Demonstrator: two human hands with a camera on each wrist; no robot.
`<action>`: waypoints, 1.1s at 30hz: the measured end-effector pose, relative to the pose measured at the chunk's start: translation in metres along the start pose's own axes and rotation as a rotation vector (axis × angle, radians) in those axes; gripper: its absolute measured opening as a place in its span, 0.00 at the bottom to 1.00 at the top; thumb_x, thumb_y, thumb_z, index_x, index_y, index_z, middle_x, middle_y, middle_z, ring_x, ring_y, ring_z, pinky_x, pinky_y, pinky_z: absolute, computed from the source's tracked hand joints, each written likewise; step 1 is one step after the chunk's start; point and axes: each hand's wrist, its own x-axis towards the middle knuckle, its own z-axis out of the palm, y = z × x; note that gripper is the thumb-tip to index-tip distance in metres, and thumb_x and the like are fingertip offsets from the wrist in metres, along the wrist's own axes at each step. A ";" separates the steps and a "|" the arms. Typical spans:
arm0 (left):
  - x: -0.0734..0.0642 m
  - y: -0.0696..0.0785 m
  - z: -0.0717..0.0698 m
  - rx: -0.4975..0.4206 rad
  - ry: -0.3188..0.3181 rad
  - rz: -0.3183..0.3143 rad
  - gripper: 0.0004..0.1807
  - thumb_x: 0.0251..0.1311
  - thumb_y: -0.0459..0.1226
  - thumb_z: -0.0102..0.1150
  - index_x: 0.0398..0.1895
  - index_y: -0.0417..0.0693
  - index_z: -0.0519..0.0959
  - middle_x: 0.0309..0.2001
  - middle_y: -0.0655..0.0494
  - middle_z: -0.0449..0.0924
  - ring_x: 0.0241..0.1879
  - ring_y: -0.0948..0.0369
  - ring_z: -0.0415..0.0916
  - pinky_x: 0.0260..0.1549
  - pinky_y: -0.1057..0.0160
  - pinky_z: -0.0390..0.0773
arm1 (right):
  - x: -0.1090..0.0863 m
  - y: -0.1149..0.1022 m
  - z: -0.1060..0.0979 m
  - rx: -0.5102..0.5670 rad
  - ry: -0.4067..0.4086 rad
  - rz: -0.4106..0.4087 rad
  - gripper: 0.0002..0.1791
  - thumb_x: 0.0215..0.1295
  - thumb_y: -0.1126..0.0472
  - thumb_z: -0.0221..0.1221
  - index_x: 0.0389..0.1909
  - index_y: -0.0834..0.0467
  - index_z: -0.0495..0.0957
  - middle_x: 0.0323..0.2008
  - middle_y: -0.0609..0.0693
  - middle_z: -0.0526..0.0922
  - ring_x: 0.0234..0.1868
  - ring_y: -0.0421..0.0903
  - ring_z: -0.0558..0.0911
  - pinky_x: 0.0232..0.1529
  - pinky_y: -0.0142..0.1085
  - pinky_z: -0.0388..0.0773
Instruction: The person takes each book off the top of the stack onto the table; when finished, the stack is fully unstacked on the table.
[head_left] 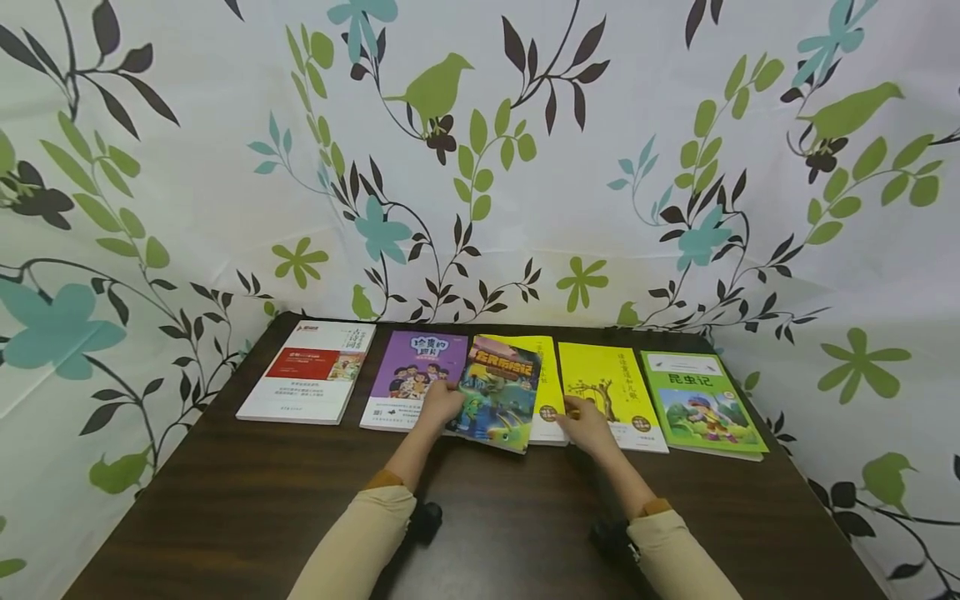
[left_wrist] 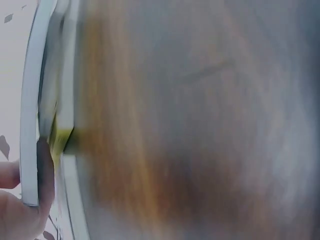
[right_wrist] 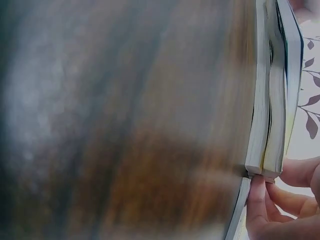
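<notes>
Looks smooth and glossy on the dark blue-green rectangular paper book (head_left: 498,396) in the left fingers (head_left: 450,398), smooth but matt on the yellow rectangular paper book (head_left: 551,375) in the right fingers (head_left: 579,414). Shows wood grain with a soft sheen on the flat dark-brown table (head_left: 495,525) below both, and matt cloth in the long beige sleeves (head_left: 360,542) behind.

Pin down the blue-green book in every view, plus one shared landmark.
Head: blue-green book just below centre, gripped by the left hand.
Left wrist: blue-green book edge-on, far left.
Right wrist: blue-green book edge-on, upper right.
Shared landmark: the leaf-patterned wall covering.
</notes>
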 end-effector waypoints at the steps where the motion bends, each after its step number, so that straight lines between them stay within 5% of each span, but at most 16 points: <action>1: 0.000 0.000 -0.002 -0.027 0.000 -0.008 0.30 0.50 0.25 0.46 0.61 0.25 0.70 0.61 0.30 0.71 0.25 0.58 0.64 0.21 0.66 0.64 | 0.000 0.000 0.000 -0.004 0.003 -0.004 0.29 0.68 0.59 0.58 0.67 0.68 0.66 0.57 0.65 0.76 0.56 0.60 0.77 0.54 0.53 0.77; 6: 0.003 -0.002 -0.013 -0.115 -0.007 -0.044 0.33 0.48 0.22 0.43 0.64 0.26 0.67 0.65 0.27 0.65 0.19 0.60 0.51 0.18 0.67 0.54 | -0.001 0.001 -0.002 -0.011 0.004 -0.010 0.29 0.68 0.60 0.57 0.67 0.68 0.66 0.58 0.66 0.75 0.58 0.62 0.76 0.56 0.54 0.76; 18: -0.006 -0.005 -0.035 -0.244 0.019 -0.049 0.33 0.48 0.20 0.44 0.65 0.23 0.64 0.64 0.28 0.64 0.21 0.62 0.55 0.18 0.70 0.60 | 0.000 0.002 0.000 -0.010 0.010 -0.014 0.29 0.68 0.60 0.58 0.67 0.67 0.66 0.59 0.66 0.75 0.58 0.62 0.76 0.56 0.55 0.75; 22: -0.009 -0.008 -0.044 -0.230 0.033 -0.061 0.31 0.54 0.22 0.47 0.66 0.24 0.64 0.66 0.29 0.63 0.40 0.52 0.69 0.29 0.66 0.69 | 0.000 0.003 0.000 -0.003 0.011 -0.004 0.29 0.68 0.60 0.58 0.67 0.67 0.66 0.59 0.66 0.75 0.58 0.61 0.76 0.56 0.55 0.75; 26: -0.013 -0.013 -0.051 -0.193 0.041 -0.071 0.29 0.61 0.24 0.48 0.67 0.25 0.63 0.70 0.31 0.60 0.64 0.43 0.61 0.47 0.58 0.69 | -0.002 0.002 0.000 -0.002 0.004 -0.010 0.29 0.68 0.60 0.57 0.67 0.67 0.66 0.58 0.66 0.75 0.56 0.61 0.76 0.55 0.54 0.76; 33: -0.018 -0.017 -0.067 -0.194 0.045 -0.056 0.28 0.62 0.25 0.47 0.66 0.23 0.63 0.69 0.27 0.58 0.56 0.45 0.63 0.39 0.63 0.70 | -0.003 0.000 0.002 0.010 0.001 0.001 0.29 0.68 0.60 0.58 0.67 0.67 0.66 0.58 0.65 0.75 0.56 0.60 0.76 0.55 0.54 0.75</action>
